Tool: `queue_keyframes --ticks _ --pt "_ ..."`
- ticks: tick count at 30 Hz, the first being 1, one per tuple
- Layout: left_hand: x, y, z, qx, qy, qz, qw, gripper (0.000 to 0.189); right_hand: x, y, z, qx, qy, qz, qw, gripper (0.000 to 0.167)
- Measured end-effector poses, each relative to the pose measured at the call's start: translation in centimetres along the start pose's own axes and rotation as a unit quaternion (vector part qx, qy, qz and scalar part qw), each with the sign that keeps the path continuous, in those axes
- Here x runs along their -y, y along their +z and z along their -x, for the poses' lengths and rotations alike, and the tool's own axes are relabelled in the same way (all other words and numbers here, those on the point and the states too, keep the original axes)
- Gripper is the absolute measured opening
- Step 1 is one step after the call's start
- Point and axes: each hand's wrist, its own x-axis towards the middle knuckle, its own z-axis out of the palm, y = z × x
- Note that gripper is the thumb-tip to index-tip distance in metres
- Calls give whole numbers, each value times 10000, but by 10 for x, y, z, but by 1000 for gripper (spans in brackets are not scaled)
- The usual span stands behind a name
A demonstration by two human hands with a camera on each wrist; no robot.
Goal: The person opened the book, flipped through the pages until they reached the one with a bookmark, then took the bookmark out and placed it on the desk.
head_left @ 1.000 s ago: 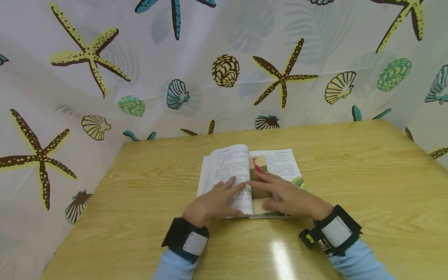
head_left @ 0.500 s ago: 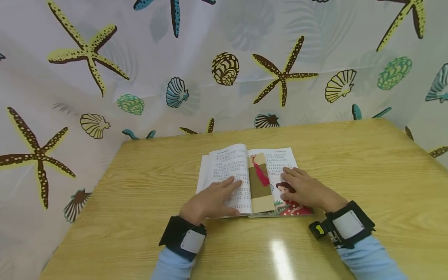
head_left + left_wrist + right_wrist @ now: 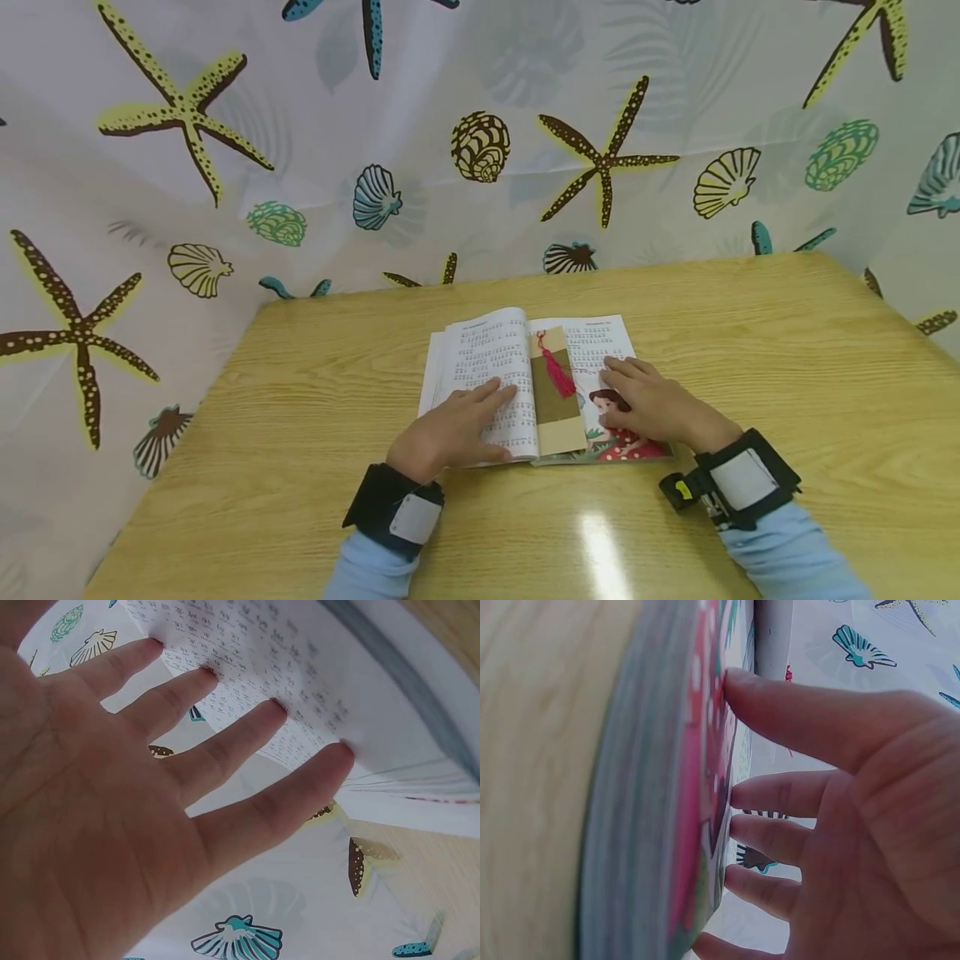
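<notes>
An open book (image 3: 491, 350) lies on the table with printed text on both pages and a picture of a figure in red on the right page. My left hand (image 3: 453, 429) rests on the left page; in the left wrist view its straight fingers (image 3: 247, 810) touch the paper with their tips. On the right page lies my right hand (image 3: 663, 404), fingers spread, and the right wrist view shows its fingertips pressing the page over the thick book edge (image 3: 641, 795). Between the hands, along the book's fold, sits a tan and brown bookmark (image 3: 557, 408) with a red tassel (image 3: 558, 372).
The wooden table (image 3: 315, 400) extends around the book on all sides. Behind it hangs a white cloth (image 3: 420, 100) printed with starfish and shells. A black band (image 3: 750, 479) with a small device is strapped on each wrist.
My right hand has moved right, off the bookmark and onto the right page, uncovering the bookmark and tassel. My left hand has stayed on the left page.
</notes>
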Motion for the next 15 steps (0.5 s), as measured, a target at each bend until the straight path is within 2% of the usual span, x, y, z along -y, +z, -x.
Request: queue_keyframes --ticks 6,10,15 --pt "-2 0 -1 22 -31 -47 10000 82 -5 3 0 -52 -35 -54 10000 59" --pt "-2 0 -1 20 -33 -86 10000 82 -10 8 -2 -273 -165 -165 9994 54" --pt "-4 1 0 102 -44 -100 9999 82 6 8 -4 -625 -315 -896 9935 20"
